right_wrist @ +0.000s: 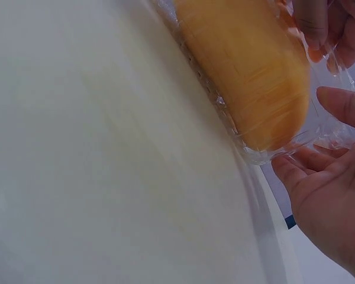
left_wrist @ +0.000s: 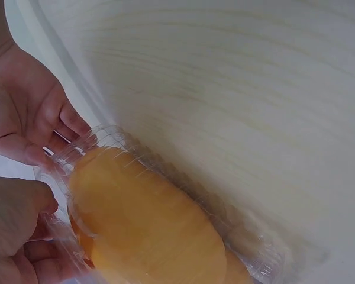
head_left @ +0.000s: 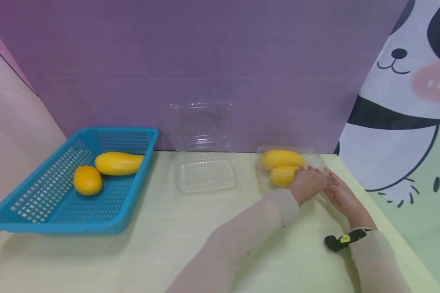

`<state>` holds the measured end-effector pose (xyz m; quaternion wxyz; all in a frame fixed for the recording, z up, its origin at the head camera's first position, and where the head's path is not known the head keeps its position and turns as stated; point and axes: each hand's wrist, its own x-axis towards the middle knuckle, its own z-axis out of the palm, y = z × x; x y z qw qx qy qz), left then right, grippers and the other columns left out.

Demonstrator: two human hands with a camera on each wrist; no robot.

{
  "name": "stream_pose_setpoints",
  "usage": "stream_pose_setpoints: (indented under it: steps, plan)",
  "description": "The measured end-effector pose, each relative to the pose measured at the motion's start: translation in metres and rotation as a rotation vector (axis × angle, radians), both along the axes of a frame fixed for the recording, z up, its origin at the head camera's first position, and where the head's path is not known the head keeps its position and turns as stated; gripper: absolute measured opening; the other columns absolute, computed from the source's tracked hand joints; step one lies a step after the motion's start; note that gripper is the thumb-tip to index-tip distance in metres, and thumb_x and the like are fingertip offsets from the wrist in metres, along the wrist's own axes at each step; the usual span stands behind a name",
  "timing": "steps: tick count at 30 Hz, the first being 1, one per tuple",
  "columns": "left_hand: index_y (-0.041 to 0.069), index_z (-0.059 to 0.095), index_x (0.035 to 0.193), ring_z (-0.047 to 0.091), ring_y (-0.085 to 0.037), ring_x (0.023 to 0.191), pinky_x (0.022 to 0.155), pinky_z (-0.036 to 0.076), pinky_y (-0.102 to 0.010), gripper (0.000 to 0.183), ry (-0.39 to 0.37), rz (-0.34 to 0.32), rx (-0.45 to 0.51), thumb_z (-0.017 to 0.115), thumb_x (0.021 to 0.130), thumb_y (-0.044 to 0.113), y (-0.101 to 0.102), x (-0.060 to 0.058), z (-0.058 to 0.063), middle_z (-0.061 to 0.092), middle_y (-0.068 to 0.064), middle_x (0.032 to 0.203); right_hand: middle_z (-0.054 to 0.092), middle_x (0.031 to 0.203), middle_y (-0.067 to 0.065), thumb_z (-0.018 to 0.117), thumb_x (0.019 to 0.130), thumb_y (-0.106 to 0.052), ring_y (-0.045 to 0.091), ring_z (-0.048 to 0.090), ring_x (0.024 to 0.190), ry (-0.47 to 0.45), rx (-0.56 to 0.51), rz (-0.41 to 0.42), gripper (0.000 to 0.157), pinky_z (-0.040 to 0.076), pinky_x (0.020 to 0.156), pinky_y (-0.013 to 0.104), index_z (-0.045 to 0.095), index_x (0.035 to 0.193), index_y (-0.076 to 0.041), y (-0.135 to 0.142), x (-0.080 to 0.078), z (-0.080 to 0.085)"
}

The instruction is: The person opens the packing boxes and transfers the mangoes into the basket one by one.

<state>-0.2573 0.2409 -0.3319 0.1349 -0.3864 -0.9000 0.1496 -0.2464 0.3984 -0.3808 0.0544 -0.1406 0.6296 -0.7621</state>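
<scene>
At the right end of the table lies a clear plastic clamshell box (head_left: 263,187) with two smooth, oblong yellow fruits (head_left: 281,158) inside. My left hand (head_left: 309,184) reaches across to its right-hand edge, thumb and curled fingers pinching the thin plastic. My right hand (head_left: 342,196) is palm-up at the same end. In the right wrist view its fingertips (right_wrist: 287,168) touch the box's corner from below, with the thumb on the other side of the plastic rim. One fruit (left_wrist: 148,219) shows large through the clear wall in the left wrist view, close beside both hands.
A blue perforated basket (head_left: 132,203) on the left holds two more yellow fruits (head_left: 119,163). Between basket and hands stands another clear clamshell box (head_left: 207,177), its lid (head_left: 201,124) raised against the purple backdrop (head_left: 205,53). The table's right edge runs just past my right hand.
</scene>
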Motion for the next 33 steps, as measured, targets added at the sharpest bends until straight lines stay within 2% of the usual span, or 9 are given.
stream_pose_setpoints:
  steps: [7, 13, 15, 20, 28, 30, 33]
  plan:
    - [0.027, 0.050, 0.137, 0.053, -0.015, 0.119, 0.096, 0.049, -0.033, 0.039, -0.027, 0.016, -0.021, 0.031, 0.104, 0.018, 0.000, -0.001, 0.004, 0.050, 0.005, 0.140, 0.061, 0.106, -0.027, 0.036, 0.093, 0.010, -0.011, 0.056, 0.101, -0.024, 0.010, -0.010, 0.076, 0.046, 0.085, 0.005, -0.025, 0.139, 0.005, -0.001, -0.001, 0.002]
    - [0.027, 0.041, 0.143, 0.051, -0.015, 0.120, 0.098, 0.048, -0.035, 0.042, -0.054, 0.020, -0.035, 0.028, 0.104, 0.019, 0.002, -0.001, 0.004, 0.047, 0.006, 0.142, 0.061, 0.110, -0.026, 0.034, 0.094, 0.010, -0.013, 0.054, 0.103, 0.033, -0.009, 0.024, 0.074, 0.044, 0.087, 0.005, -0.026, 0.136, 0.010, -0.001, -0.001, -0.001]
    - [0.029, 0.039, 0.144, 0.052, -0.014, 0.118, 0.096, 0.049, -0.034, 0.042, -0.040, 0.019, -0.042, 0.027, 0.104, 0.019, 0.003, -0.001, 0.004, 0.047, 0.006, 0.141, 0.058, 0.118, -0.026, 0.033, 0.094, 0.009, -0.014, 0.053, 0.105, 0.040, -0.005, 0.031, 0.073, 0.043, 0.091, 0.005, -0.026, 0.137, 0.009, -0.001, -0.001, -0.002]
    - [0.034, 0.048, 0.137, 0.056, -0.009, 0.105, 0.086, 0.053, -0.026, 0.038, 0.015, 0.001, -0.043, 0.033, 0.104, 0.022, -0.003, -0.002, 0.008, 0.056, 0.008, 0.127, 0.056, 0.126, -0.024, 0.031, 0.095, 0.010, -0.010, 0.053, 0.110, 0.065, -0.028, 0.068, 0.071, 0.041, 0.094, 0.006, -0.026, 0.138, 0.009, -0.001, -0.002, -0.003]
    - [0.050, 0.029, 0.142, 0.053, -0.003, 0.113, 0.087, 0.050, -0.017, 0.048, -0.088, 0.010, 0.002, 0.035, 0.103, 0.023, -0.013, -0.003, 0.010, 0.052, 0.022, 0.134, 0.062, 0.113, -0.023, 0.032, 0.095, 0.009, -0.009, 0.056, 0.105, 0.034, -0.026, 0.049, 0.073, 0.043, 0.087, 0.004, -0.029, 0.136, 0.008, 0.000, -0.002, -0.003]
    - [0.048, 0.034, 0.141, 0.055, -0.002, 0.110, 0.083, 0.051, -0.015, 0.047, -0.081, 0.008, 0.037, 0.035, 0.103, 0.021, -0.016, -0.003, 0.009, 0.055, 0.021, 0.130, 0.062, 0.112, -0.024, 0.033, 0.095, 0.008, -0.010, 0.056, 0.104, 0.018, -0.016, 0.033, 0.075, 0.043, 0.086, 0.004, -0.029, 0.137, 0.007, 0.001, -0.002, -0.003]
    - [0.037, 0.052, 0.132, 0.058, -0.001, 0.102, 0.078, 0.052, -0.014, 0.036, -0.080, 0.010, 0.072, 0.040, 0.102, 0.021, -0.023, -0.006, 0.008, 0.062, 0.017, 0.120, 0.061, 0.110, -0.024, 0.035, 0.095, 0.007, -0.009, 0.056, 0.102, -0.006, -0.001, 0.003, 0.076, 0.044, 0.086, 0.004, -0.027, 0.139, 0.006, 0.002, -0.002, -0.004]
